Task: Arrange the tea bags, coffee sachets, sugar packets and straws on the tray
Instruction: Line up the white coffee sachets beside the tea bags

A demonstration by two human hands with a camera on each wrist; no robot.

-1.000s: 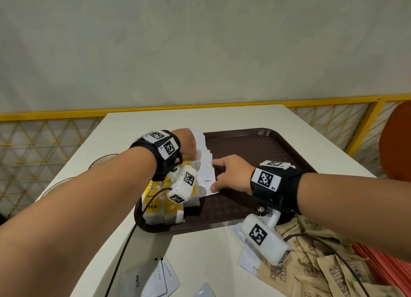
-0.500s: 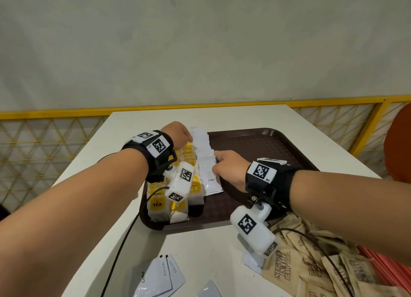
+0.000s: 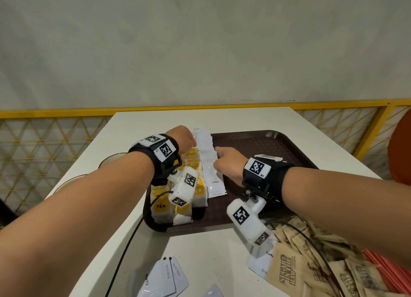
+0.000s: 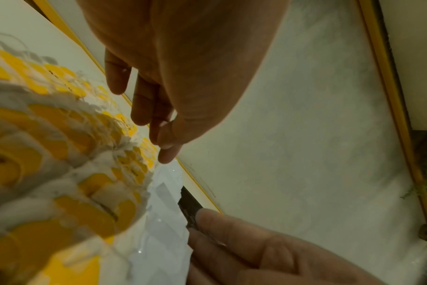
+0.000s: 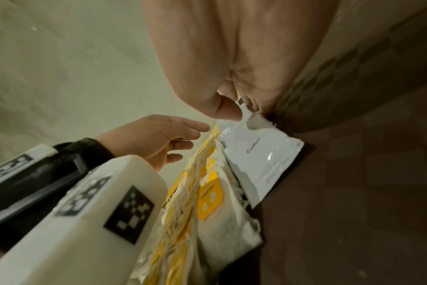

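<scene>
straws (image 3: 387,267) cut off at edge, tea bags (image 4: 37,173) blurred close up

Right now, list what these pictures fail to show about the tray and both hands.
- Right hand fingertips: hidden in the head view by its own knuckles.
- Tea bags: blurred in the left wrist view.
- Tray left edge: covered by the left hand and wrist camera.
- Straws: cut off at the head view's right edge.

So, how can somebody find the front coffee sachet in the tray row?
Look at the brown tray. Right of the yellow tea bags runs a row of white sachets, beside the right hand. The front sachet is the nearest one, and the only one showing the word Coffee.
</scene>
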